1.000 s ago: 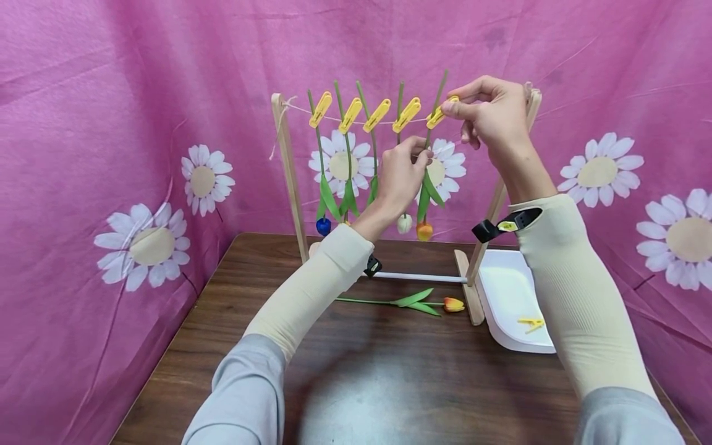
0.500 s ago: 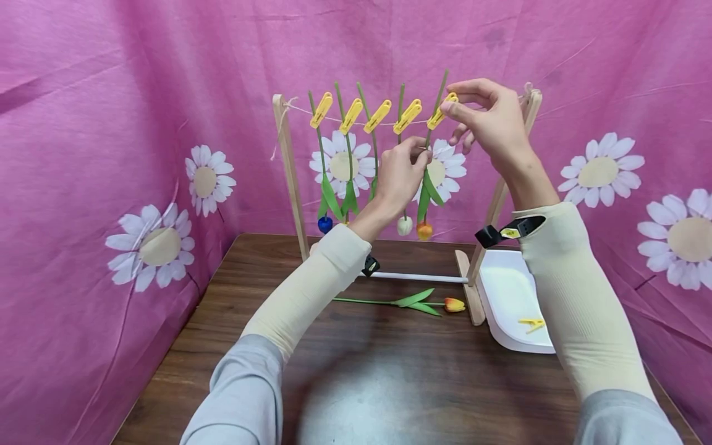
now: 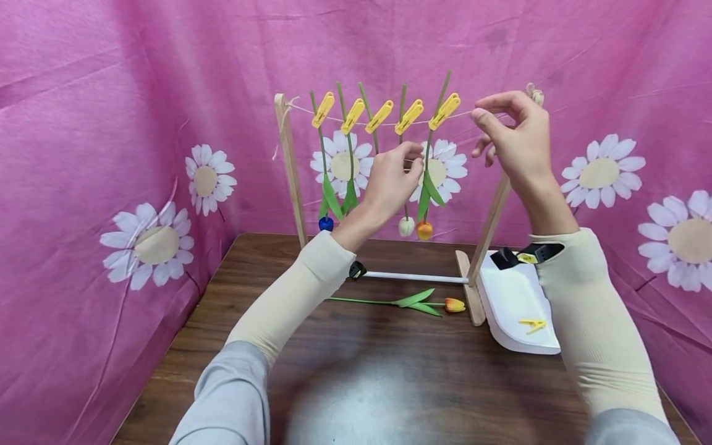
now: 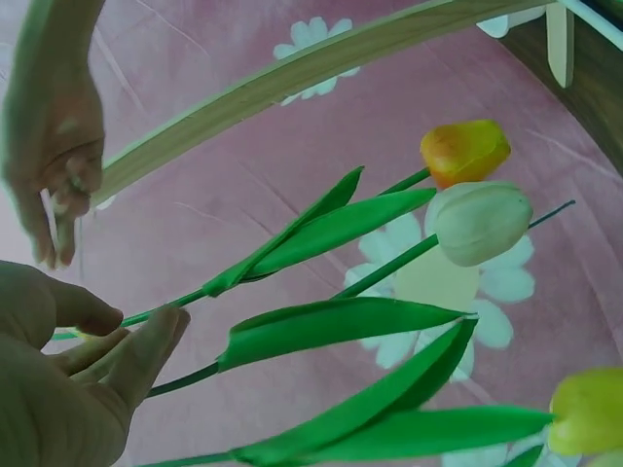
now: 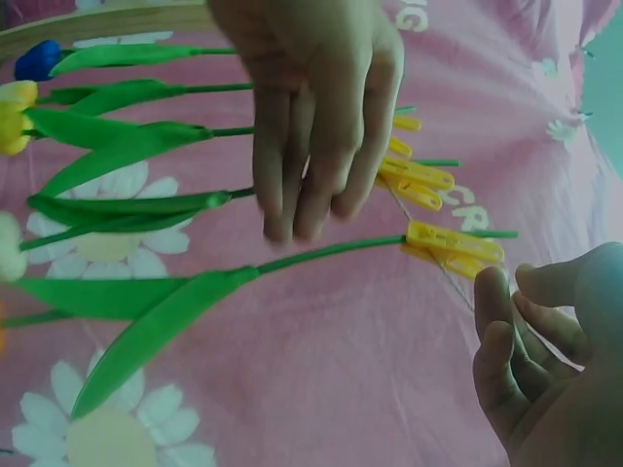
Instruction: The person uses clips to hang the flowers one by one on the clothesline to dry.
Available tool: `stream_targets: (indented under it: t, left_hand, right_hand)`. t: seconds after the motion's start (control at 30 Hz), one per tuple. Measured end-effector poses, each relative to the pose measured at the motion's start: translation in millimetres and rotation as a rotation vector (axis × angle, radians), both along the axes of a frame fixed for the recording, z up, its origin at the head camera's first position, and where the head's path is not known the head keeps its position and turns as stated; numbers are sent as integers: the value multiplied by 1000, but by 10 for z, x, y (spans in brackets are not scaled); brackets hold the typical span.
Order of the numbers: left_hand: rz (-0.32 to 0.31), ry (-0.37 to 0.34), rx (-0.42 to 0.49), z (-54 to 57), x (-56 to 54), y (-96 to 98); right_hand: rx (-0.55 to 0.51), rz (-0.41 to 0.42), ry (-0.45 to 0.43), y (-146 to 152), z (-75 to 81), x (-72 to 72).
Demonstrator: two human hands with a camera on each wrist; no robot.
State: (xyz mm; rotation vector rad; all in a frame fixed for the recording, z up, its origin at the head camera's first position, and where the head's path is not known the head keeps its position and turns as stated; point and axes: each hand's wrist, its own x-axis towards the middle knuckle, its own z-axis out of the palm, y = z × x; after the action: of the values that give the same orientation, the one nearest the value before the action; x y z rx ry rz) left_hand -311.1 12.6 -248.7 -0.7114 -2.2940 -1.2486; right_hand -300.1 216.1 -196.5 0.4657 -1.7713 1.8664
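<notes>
Several artificial tulips hang heads down from a string, each stem held by a yellow clothespin. The rightmost, an orange tulip point(image 3: 425, 230), hangs from the clothespin point(image 3: 445, 111) at the right end of the row. Beside its stem is my left hand point(image 3: 392, 179), fingers loosely bent; the right wrist view shows a gap between those fingertips and the stem. My right hand point(image 3: 517, 133) is just right of that clothespin, near the string point(image 3: 466, 114), holding nothing. A white tulip point(image 4: 479, 223) and a blue tulip point(image 3: 326, 224) hang farther left.
A wooden frame point(image 3: 489, 228) carries the string. One orange-yellow tulip point(image 3: 454, 305) lies on the table point(image 3: 356, 371) in front of it. To the right, a white tray point(image 3: 500, 337) contains a yellow clothespin point(image 3: 533, 326). Pink flowered cloth point(image 3: 139, 93) surrounds the table.
My right hand has let go of the rightmost clothespin and moved right. My left hand has loosened from the orange tulip's stem and shifted slightly left. The clothespin stays on the string.
</notes>
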Motion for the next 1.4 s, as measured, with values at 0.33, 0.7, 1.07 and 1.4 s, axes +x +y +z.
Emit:
stream_targets:
  t: [0.33, 0.7, 1.07, 1.4]
  left_hand:
    - [-100, -21, -60, -257, 163, -385]
    - [-201, -91, -152, -850, 167, -797]
    - [-207, -203, -211, -1473, 183, -1137]
    - [-171, -316, -267, -1973, 171, -1317]
  right_hand:
    - [68, 12, -44, 350, -285, 140]
    - [480, -100, -268, 908, -678, 288]
    - [947, -127, -392, 1415, -1258, 305]
    - [1197, 8, -496, 1686, -1790, 191]
